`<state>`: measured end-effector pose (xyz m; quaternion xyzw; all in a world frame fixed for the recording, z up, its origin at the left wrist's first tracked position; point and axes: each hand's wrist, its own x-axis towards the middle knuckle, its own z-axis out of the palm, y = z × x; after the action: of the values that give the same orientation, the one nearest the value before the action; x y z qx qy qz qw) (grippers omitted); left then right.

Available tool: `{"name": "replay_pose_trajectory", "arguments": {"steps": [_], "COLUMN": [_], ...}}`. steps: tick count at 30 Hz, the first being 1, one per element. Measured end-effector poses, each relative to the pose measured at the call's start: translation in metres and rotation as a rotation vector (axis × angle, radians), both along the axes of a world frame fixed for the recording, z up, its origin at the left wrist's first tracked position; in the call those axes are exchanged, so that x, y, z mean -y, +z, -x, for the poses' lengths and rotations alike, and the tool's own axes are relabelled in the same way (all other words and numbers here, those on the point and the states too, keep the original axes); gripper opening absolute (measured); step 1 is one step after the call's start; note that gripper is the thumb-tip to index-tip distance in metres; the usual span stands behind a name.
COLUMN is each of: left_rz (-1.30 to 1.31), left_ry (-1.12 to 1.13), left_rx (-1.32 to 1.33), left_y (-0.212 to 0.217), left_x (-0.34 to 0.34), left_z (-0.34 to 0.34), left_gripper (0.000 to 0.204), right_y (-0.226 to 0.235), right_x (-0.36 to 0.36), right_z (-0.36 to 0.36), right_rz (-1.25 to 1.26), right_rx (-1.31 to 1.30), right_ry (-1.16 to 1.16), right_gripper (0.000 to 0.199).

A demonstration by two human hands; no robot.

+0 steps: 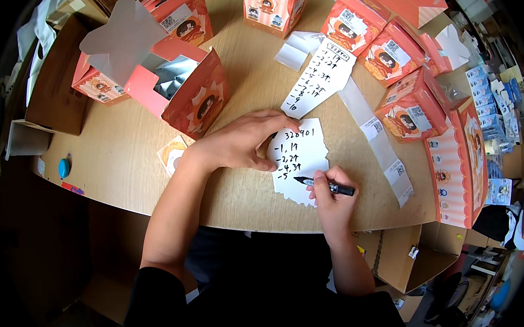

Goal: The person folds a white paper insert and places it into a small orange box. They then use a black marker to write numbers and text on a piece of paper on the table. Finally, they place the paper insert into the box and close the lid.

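Black handwritten lines run down a torn-edged white sheet of paper (pixel 302 160) near the table's front edge. On the sheet's left edge lies my left hand (pixel 248 139), thumb and fingers apart. A small dark patch shows by its fingers; I cannot make out what it is. My right hand (pixel 332 199) grips a black marker (pixel 340 188), its tip at the lowest written line. Just beyond, a longer white strip (pixel 323 76) bears a similar handwritten list. A small picture card (pixel 172 155) lies partly behind my left forearm.
An open red box (pixel 197 92) with silvery packets stands left, beside another opened box (pixel 100 82). Several closed red boxes (pixel 415 107) line the right and back. A white label strip (pixel 382 138) lies at right. A blue round object (pixel 63 168) sits near the left edge.
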<state>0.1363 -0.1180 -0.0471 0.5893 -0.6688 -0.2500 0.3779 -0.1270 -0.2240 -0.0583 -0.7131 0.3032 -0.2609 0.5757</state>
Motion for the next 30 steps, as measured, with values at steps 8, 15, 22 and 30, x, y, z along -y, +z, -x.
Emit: {"name": "replay_pose_trajectory", "arguments": {"steps": [8, 15, 22, 30], "left_rz": [-0.049, -0.041, -0.021, 0.0], "left_ry": [-0.005, -0.007, -0.011, -0.008], "left_rx": [0.029, 0.035, 0.009, 0.02], "left_y": [0.0021, 0.0004, -0.0001, -0.0021], "left_x": [-0.0008, -0.0011, -0.0007, -0.0007], "left_z": [0.0, -0.001, -0.0009, -0.0008], "left_gripper": [0.084, 0.085, 0.084, 0.083], "right_y": [-0.0052, -0.0052, -0.0035, -0.0099], "right_x": [0.0008, 0.0011, 0.0015, 0.0026], "right_z": [-0.0046, -0.0043, -0.0031, 0.0004], "right_rz": [0.042, 0.027, 0.035, 0.034], "right_rx": [0.04, 0.04, 0.012, 0.075], "right_ry": [0.021, 0.021, 0.038, 0.049], "right_gripper": [0.027, 0.027, 0.025, 0.024]}}
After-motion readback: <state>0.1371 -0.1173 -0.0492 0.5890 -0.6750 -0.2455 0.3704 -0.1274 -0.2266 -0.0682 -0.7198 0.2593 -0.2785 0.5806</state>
